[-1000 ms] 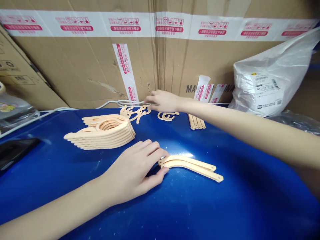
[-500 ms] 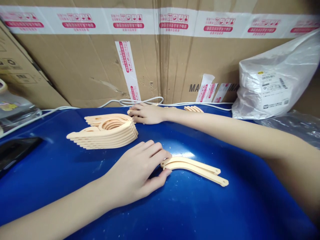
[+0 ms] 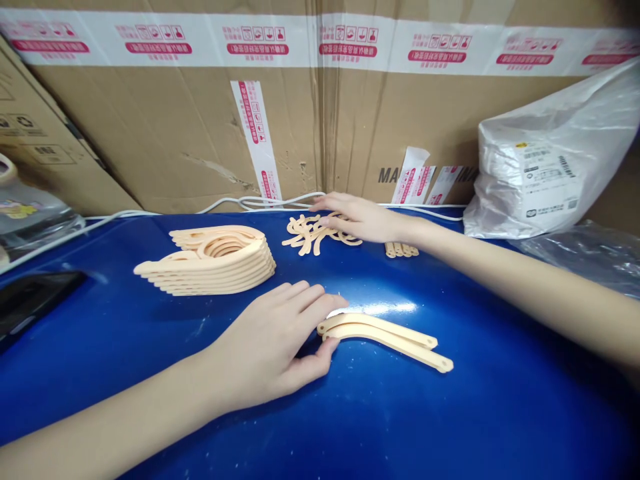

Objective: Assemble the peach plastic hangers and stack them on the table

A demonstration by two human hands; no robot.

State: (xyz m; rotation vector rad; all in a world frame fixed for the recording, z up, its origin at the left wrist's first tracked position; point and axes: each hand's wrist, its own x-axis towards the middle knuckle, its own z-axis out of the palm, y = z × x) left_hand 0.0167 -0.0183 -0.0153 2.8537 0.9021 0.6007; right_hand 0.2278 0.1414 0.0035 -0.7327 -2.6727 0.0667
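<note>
My left hand [image 3: 273, 347] lies on the blue table [image 3: 150, 347] with its fingertips pinching the near end of two curved peach plastic arms [image 3: 387, 335]. My right hand [image 3: 357, 217] reaches to the back of the table, fingers spread flat over a small heap of peach hook-shaped pieces [image 3: 307, 233]. Just right of that hand lie a few short peach bars [image 3: 401, 250], partly hidden by the wrist. A stack of several peach hanger bodies [image 3: 210, 260] sits left of the hook pieces.
Large taped cardboard boxes [image 3: 200, 120] wall off the back. A white cable [image 3: 150, 213] runs along their foot. A grey plastic bag with a label [image 3: 545, 167] stands at the right. A black flat object [image 3: 30, 300] lies at the left edge.
My right hand moved right from beside the hanger stack to the hook pieces, which now lie in a heap in front of it. My left hand stayed on the curved arms.
</note>
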